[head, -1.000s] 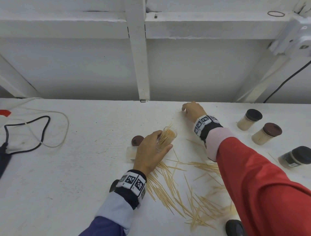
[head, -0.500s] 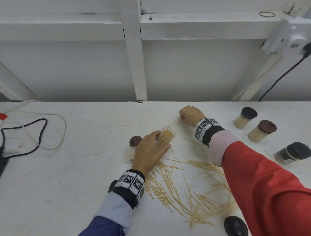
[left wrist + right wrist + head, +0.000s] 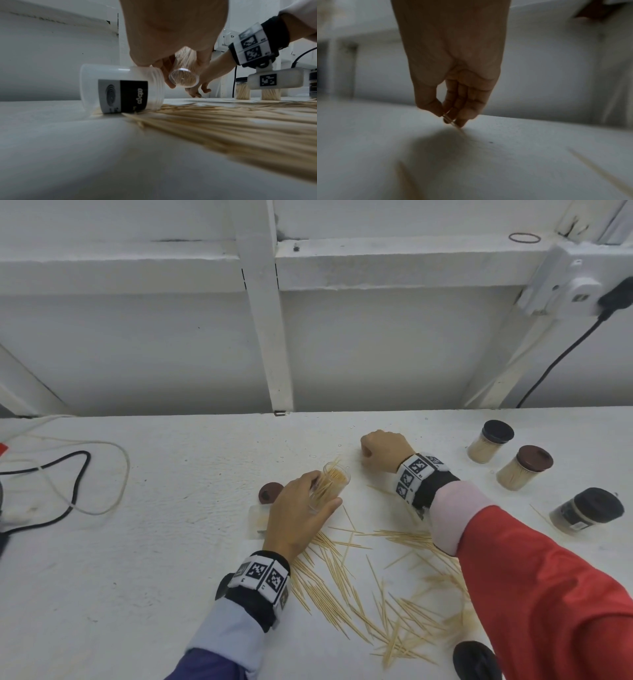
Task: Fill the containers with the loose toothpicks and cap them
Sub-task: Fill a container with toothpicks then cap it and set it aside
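Observation:
My left hand (image 3: 301, 511) grips a clear open container (image 3: 330, 486) part full of toothpicks, tilted above the table; its round base (image 3: 183, 78) faces the left wrist camera. My right hand (image 3: 383, 451) is farther back, fingertips on the table, pinching a toothpick (image 3: 452, 120) between thumb and fingers. Loose toothpicks (image 3: 376, 594) lie scattered between my forearms. An empty clear container (image 3: 120, 89) with a grey and black label lies on its side beside my left hand. A brown cap (image 3: 270, 493) sits just left of that hand.
Two capped containers full of toothpicks (image 3: 489, 441) (image 3: 524, 467) stand at the right, and a black-capped one (image 3: 585, 510) lies nearer. A black cap (image 3: 474, 659) sits at the bottom edge. Cables (image 3: 68, 484) lie at the left. A white wall (image 3: 376, 350) rises behind the table.
My right hand has drawn back slightly from the far edge and closed its fingers on a toothpick. The left hand keeps holding the container in place.

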